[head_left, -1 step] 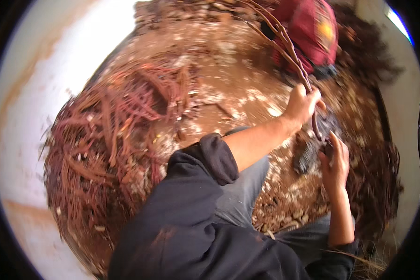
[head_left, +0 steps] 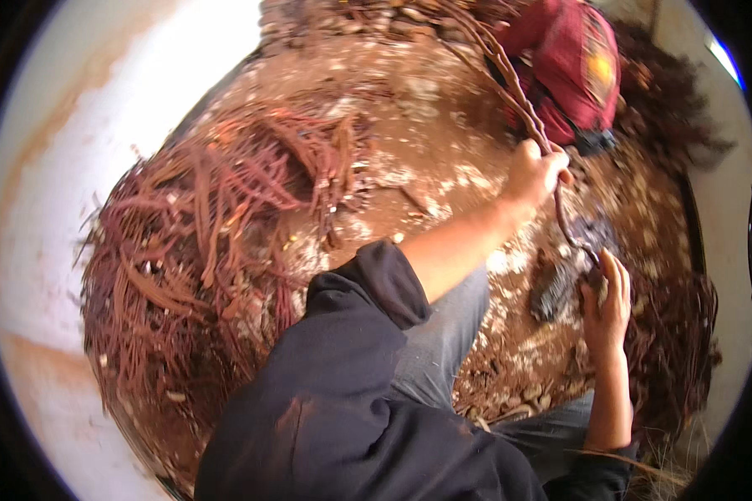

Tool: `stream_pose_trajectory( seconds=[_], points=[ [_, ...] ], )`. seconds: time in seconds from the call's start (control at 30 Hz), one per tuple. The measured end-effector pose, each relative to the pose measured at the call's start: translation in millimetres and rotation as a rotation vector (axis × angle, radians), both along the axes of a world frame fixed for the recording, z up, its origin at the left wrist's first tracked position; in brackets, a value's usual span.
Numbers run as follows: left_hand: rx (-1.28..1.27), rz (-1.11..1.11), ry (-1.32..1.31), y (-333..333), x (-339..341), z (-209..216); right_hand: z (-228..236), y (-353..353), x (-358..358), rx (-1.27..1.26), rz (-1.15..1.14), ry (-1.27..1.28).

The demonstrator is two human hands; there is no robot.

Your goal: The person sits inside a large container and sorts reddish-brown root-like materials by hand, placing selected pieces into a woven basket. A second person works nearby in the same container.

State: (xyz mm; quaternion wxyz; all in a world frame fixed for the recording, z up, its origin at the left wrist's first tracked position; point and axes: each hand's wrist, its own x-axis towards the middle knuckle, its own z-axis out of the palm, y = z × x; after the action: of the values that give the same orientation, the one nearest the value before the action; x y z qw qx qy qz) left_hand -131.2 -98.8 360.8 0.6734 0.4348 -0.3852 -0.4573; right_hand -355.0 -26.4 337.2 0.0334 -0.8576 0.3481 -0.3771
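Note:
A long, twisted brown stem [head_left: 511, 79], woody in look and split into several strands toward its far end, runs from the top of the view down toward my right side. My left hand [head_left: 536, 177] is closed around it about midway, with the thumb on top. Below that grip the stem narrows to a single bent piece. Its lower end reaches the curled fingers of my right hand [head_left: 610, 301], which loosely hold it; the exact contact is blurred. Just beside my right hand, a crumpled dark grey piece [head_left: 551, 292] lies on the ground.
A big heap of reddish-brown strands [head_left: 200, 242] covers the left side. Ahead stands a dark red backpack [head_left: 572, 71], with dark bushy material [head_left: 673, 96] beyond it. More brown strands [head_left: 673, 351] lie at right. Pale walls [head_left: 50, 234] bound the dirt floor [head_left: 384, 108].
The view has shifted a little, so the backpack and heap appear farther right. My right hand has moved slightly down, and more of the stem shows between my hands. My left grip stays closed.

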Motion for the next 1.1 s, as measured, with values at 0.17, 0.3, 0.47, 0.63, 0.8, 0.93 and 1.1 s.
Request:
stream_pose_trajectory(
  seconds=[0.17,0.3,0.47,0.63,0.8,0.93,1.1],
  points=[
    [0.260,0.505,-0.241,43,186,-9,-3,9,-9,0.042,-0.083,0.093],
    [0.742,0.648,-0.955,116,380,-110,-21,2,-16,0.296,-0.020,0.075],
    [0.913,0.203,-1.242,87,342,-75,-46,-44,-78,0.442,-0.105,0.772],
    [0.451,-0.070,-1.012,10,215,-30,-92,-128,-107,0.774,-0.222,1.161],
    [0.590,-0.883,-1.111,-57,3,-58,-159,-158,-170,0.906,-0.745,0.876],
    [0.865,-1.024,-1.110,-66,-81,-171,-207,-158,-144,1.139,-0.973,0.379],
    [0.820,-0.828,-0.951,-65,-123,-355,-262,-184,-180,1.166,-0.910,0.170]
  ],
)
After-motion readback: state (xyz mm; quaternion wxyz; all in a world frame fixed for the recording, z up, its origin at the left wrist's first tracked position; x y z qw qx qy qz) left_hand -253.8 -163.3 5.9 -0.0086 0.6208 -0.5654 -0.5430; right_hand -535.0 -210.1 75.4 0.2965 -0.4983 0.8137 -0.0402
